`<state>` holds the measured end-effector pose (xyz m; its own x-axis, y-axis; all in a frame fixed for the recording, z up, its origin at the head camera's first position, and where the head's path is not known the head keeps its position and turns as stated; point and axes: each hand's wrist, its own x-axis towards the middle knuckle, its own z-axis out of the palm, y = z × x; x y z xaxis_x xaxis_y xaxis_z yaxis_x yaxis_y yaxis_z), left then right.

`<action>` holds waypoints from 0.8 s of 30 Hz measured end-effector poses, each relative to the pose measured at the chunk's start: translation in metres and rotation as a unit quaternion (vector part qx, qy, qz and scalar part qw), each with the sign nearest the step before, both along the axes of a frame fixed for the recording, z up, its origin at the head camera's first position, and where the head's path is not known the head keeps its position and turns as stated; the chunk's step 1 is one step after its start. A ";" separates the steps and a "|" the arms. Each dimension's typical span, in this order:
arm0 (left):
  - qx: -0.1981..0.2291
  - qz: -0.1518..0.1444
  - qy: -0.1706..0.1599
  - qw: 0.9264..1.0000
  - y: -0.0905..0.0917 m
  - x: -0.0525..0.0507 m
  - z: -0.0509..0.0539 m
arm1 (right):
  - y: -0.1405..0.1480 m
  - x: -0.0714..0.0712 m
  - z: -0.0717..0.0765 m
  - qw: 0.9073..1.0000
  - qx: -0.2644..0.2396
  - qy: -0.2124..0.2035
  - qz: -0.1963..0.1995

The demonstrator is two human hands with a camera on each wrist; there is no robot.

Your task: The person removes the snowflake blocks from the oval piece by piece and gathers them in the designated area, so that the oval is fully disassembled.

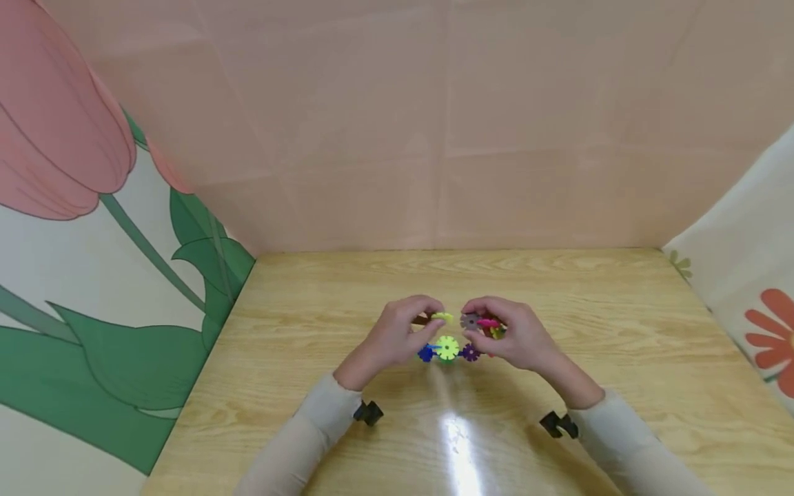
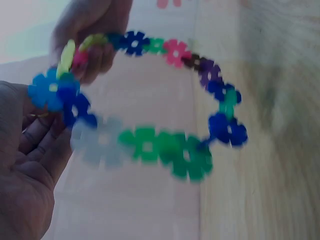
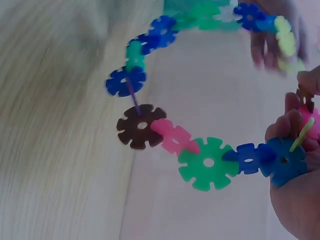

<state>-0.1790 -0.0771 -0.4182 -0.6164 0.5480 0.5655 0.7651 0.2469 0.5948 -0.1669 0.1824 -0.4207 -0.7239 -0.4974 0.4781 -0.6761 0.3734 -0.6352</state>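
the chain of slotted discs [image 1: 446, 348] hangs between the two hands above the surface [image 1: 298, 310], its ends near each other but apart; whether its lowest part touches the wood i cannot tell. the left hand [image 1: 397, 331] has its fingers pinched together on one end, beside a yellow disc [image 1: 442, 317]; the right hand [image 1: 517, 334] has thumb and fingers closed round the other end, with a grey-looking disc [image 1: 470, 322] at the fingertips. the likeliest trouble, i would judge, is the slots of the two ends meeting crooked: if the discs come together face to face rather than crosswise, they would slide past each other or bend. pushing hard could then pop loose a neighbouring joint instead, since every link looks to be held by friction alone. a weak spot may be the thin purple piece [image 3: 133, 96], seen edge-on between a blue disc [image 3: 119, 82] and a large brown disc [image 3: 131, 131]; a twist or tug there could part the loop. should either pinch slip, that end would probably drop and swing down.
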 end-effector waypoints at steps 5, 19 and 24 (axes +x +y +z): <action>0.010 0.043 -0.005 0.999 -0.024 -0.005 0.007 | 0.019 0.004 0.001 1.000 -0.012 -0.017 -0.012; -0.004 0.105 -0.142 0.984 -0.026 -0.009 -0.006 | 0.018 0.000 0.000 0.999 -0.032 -0.024 0.025; -0.023 0.143 -0.188 0.971 -0.030 -0.015 -0.013 | 0.019 0.000 0.002 0.999 -0.030 -0.019 0.042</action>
<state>-0.1935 -0.1067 -0.4308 -0.9058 0.3428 0.2491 0.3912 0.4505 0.8025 -0.1669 0.2017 -0.4185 -0.6991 -0.5281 0.4820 -0.6786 0.2779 -0.6799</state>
